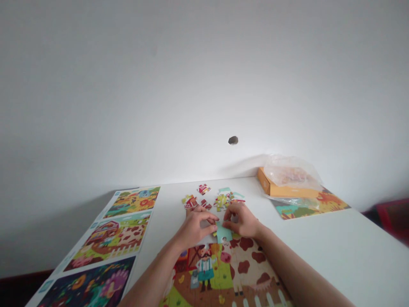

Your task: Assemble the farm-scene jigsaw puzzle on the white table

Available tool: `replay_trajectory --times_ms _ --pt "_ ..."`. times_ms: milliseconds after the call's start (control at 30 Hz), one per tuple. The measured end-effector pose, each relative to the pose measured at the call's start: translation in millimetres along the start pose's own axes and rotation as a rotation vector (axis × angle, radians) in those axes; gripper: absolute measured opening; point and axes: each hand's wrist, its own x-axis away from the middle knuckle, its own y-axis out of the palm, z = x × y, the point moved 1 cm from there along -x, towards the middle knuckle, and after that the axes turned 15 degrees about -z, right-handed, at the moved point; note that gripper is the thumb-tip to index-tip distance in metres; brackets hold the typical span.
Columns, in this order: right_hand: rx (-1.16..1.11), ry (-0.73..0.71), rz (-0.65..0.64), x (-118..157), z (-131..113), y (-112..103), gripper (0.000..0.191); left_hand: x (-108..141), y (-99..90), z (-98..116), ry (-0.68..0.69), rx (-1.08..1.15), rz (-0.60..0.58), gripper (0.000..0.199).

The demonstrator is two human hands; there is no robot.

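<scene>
A partly assembled jigsaw puzzle (217, 279) lies in front of me, showing a farmer, a spotted cow and a white fence. At its upper edge is a pale blue-green puzzle piece (224, 233). My left hand (197, 224) is at the piece's left side, thumb and index finger closed at its edge. From the right, my right hand (242, 219) has its fingers curled and pinched on the piece's upper right. The fingertips partly cover where the piece meets its neighbours. Loose red barn pieces (191, 202) and yellow-green pieces (222, 200) lie just beyond my hands.
Several picture sheets line the table's left side, including a farm picture (111, 238) and a dark picture (92, 285). At the back right, an orange box (277, 187) under a clear plastic bag (292, 170) rests on another animal picture (332, 202). A wall (191, 106) stands behind.
</scene>
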Motion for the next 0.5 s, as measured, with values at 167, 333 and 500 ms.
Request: replay_trajectory --times_ms 167,333,500 --pt "0.037 -0.031 -0.023 0.1 0.3 0.6 0.016 0.8 -1.0 0.2 -0.001 -0.007 0.002 0.017" --pt "0.089 -0.029 -0.038 0.6 0.5 0.6 0.005 0.8 -1.8 1.8 -0.017 -0.017 -0.004 0.019" --pt "0.104 -0.021 -0.024 1.2 -0.2 1.0 0.006 0.5 0.2 0.1 -0.011 -0.03 -0.012 0.021"
